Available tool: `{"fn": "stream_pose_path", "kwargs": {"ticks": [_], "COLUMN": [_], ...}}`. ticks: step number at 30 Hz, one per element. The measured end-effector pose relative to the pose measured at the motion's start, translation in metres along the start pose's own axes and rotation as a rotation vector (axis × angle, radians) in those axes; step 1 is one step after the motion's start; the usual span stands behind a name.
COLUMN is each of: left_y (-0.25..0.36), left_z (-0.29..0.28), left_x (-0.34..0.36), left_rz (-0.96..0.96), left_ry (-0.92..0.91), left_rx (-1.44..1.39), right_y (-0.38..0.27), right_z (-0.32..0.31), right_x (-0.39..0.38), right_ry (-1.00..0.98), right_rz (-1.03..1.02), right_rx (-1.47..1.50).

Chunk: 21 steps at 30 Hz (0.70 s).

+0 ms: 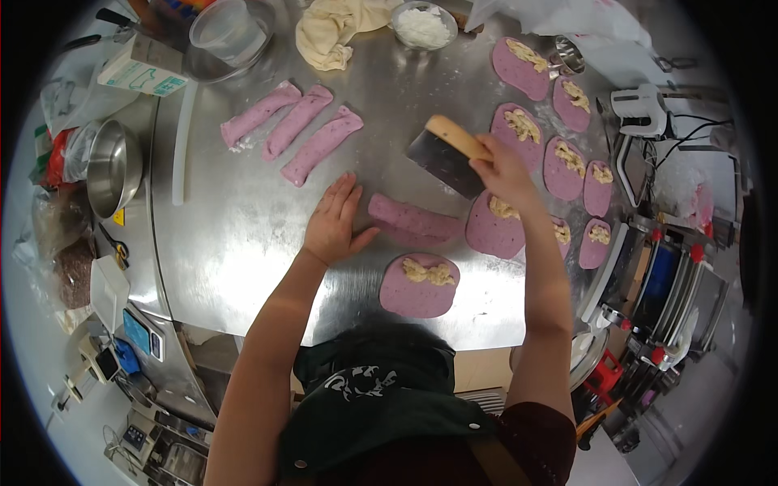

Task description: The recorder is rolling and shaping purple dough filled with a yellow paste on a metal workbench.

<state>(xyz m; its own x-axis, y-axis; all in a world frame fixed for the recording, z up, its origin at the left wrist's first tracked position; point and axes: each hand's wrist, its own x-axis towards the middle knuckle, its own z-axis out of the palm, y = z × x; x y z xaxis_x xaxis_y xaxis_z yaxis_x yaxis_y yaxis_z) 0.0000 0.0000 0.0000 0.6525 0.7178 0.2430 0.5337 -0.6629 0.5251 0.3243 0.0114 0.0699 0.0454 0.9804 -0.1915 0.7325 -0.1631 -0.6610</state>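
Observation:
My right hand (504,170) grips the wooden handle of a dough scraper (448,162), its wide dark blade over the table right of centre. Palm down with fingers stretched, my left hand (334,219) lies on the steel table beside a rolled piece of purple dough (413,219). Close to my body sits a flat purple dough piece (419,298) topped with a pale, lumpy filling (429,273). Another filled dough piece (490,231) is below the scraper, partly behind my right forearm. Three finished-looking dough rolls (296,130) rest side by side at the far left.
Several flat dough pieces with filling (563,166) spread along the right. At the back are a cream cloth (328,36), a bowl of white powder (423,28) and a plastic tub (231,34). A white rod (184,146) lies left, near a steel bowl (115,168).

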Motion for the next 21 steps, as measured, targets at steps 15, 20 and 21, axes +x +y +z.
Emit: {"fn": "stream_pose_path", "kwargs": {"ticks": [15,20,21], "left_y": [0.002,-0.001,-0.001], "left_z": [-0.005,-0.004,-0.003], "left_x": [0.004,0.002,0.002], "left_rz": [-0.003,-0.010,-0.006], "left_ry": [-0.015,-0.021,-0.019], "left_rx": [-0.027,-0.019,-0.021], "right_y": [-0.012,-0.020,-0.016], "right_z": [0.017,0.035,0.036], "right_x": [0.011,-0.009,-0.009], "right_ry": [-0.063,-0.106,-0.103], "right_rz": [-0.011,-0.114,-0.113], "right_rx": [-0.087,-0.109,-0.112]}}
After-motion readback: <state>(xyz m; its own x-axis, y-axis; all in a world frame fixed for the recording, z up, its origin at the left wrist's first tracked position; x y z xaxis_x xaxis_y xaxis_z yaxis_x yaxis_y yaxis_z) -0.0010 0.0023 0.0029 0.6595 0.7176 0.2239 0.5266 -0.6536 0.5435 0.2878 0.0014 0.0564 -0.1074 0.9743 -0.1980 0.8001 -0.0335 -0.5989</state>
